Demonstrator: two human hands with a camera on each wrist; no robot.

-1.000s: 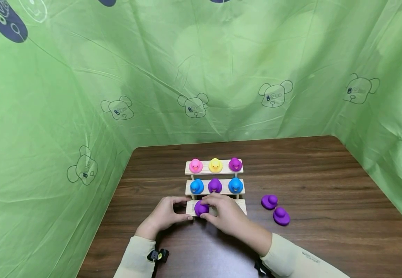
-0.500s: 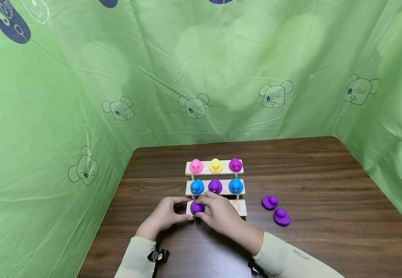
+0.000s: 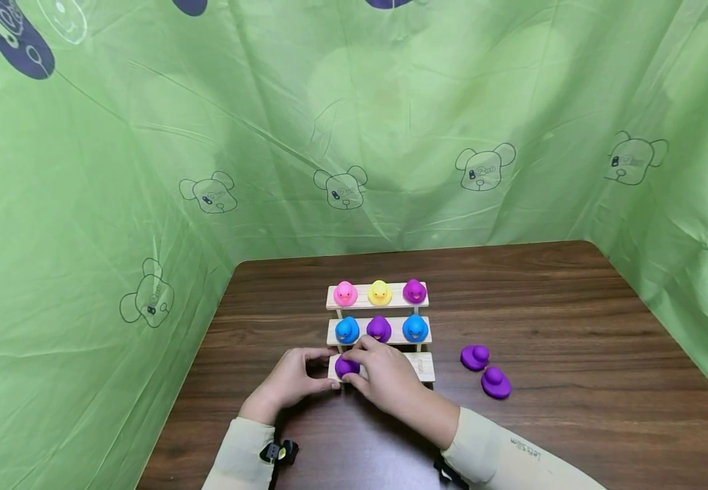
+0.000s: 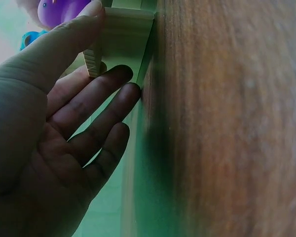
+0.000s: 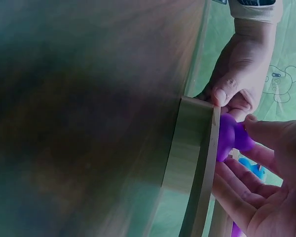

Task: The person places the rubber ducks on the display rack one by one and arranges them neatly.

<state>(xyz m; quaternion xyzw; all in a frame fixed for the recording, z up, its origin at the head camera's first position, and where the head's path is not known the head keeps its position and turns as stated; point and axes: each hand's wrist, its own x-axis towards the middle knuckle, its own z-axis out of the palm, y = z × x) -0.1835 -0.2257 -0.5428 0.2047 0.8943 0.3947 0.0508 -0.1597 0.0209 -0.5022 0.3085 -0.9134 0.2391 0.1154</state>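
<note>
A three-tier wooden display stand (image 3: pixel 424 366) carries rubber ducks. On its lowest tier, at the left end, sits a purple rubber duck (image 3: pixel 346 367), pinched between thumb and fingers of my right hand (image 3: pixel 384 374). The right wrist view shows this purple duck (image 5: pixel 228 137) standing on the board. My left hand (image 3: pixel 289 378) holds the left end of that tier, thumb at the front edge and index finger behind; its lower fingers (image 4: pixel 108 116) hang loose in the left wrist view. The middle tier bears a blue duck (image 3: pixel 346 330), a purple duck (image 3: pixel 378 329) and another blue duck (image 3: pixel 415 327).
Along the top tier stand a pink duck (image 3: pixel 345 293), a yellow duck (image 3: pixel 380 292) and a purple duck (image 3: pixel 414 291). Two purple ducks (image 3: pixel 475 356) lie right of the stand on the brown wooden table (image 3: pixel 574 327). Green cloth (image 3: pixel 415 122) surrounds the table's back and sides.
My right hand has slid the purple duck a little left along the lowest tier, to its left end; over the last half second it stays there. The left hand keeps its place.
</note>
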